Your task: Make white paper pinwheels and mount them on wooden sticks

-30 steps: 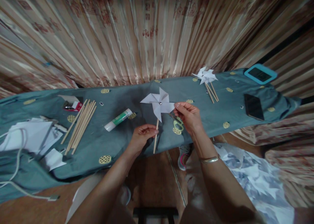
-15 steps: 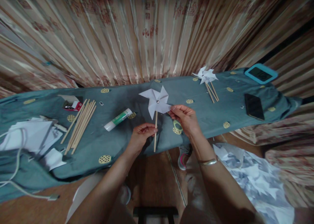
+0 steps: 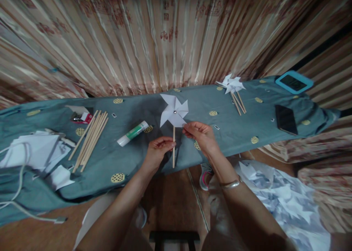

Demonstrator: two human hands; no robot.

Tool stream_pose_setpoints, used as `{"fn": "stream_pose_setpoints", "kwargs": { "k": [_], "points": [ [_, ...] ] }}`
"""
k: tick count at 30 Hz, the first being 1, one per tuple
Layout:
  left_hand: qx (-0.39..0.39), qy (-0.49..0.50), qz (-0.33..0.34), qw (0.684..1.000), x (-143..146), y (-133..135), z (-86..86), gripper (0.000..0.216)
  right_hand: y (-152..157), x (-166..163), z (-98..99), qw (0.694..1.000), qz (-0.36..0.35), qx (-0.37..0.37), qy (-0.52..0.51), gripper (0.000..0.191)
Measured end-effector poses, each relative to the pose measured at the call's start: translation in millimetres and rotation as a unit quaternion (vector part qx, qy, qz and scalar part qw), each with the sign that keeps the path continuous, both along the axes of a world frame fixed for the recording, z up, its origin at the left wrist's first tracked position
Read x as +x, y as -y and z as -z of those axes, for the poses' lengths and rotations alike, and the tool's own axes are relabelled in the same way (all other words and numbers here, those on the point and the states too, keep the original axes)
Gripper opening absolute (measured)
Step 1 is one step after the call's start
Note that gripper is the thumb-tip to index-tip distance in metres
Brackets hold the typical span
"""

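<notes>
A white paper pinwheel (image 3: 168, 113) with a round silver pin head at its centre stands upright before me on a wooden stick (image 3: 173, 157). My left hand (image 3: 158, 151) pinches the stick between thumb and fingertips, below the blades. With thumb and forefinger closed, my right hand (image 3: 201, 135) is at the lower right blade tip and appears to grip it. To the left of the pinwheel lies a glue stick (image 3: 132, 133) with a green and white label.
Several wooden sticks (image 3: 92, 142), a small red box (image 3: 85, 117), white paper sheets (image 3: 35, 152) and a white cable (image 3: 20, 181) lie left. Finished pinwheels (image 3: 232, 85), a phone (image 3: 286, 119) and a blue-framed device (image 3: 294, 81) are right. A bag of white paper pieces (image 3: 286, 199) stands below.
The pinwheel's blades have turned on the pin, and my right hand has moved slightly left and down along with a blade tip. My left hand keeps its hold on the stick.
</notes>
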State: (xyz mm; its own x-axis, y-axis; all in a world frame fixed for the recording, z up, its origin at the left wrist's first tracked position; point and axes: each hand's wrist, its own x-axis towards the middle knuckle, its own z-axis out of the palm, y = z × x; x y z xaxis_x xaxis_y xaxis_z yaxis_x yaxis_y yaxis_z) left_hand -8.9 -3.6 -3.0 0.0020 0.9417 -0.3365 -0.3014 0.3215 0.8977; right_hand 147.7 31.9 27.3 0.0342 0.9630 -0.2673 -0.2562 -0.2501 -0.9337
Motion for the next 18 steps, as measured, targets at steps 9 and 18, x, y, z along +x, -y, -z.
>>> {"fn": "stream_pose_setpoints", "kwargs": {
  "k": [9, 18],
  "points": [
    [0.007, -0.001, -0.001, 1.0, 0.0, -0.7, 2.2, 0.023, 3.1, -7.5, 4.8, 0.999, -0.03, 0.006, 0.01, 0.037],
    [0.011, 0.002, 0.006, 1.0, -0.8, -0.8, 2.9, 0.024, 4.7, -11.9, 5.2, 0.996, -0.069, 0.021, 0.055, 0.04]
  ]
}}
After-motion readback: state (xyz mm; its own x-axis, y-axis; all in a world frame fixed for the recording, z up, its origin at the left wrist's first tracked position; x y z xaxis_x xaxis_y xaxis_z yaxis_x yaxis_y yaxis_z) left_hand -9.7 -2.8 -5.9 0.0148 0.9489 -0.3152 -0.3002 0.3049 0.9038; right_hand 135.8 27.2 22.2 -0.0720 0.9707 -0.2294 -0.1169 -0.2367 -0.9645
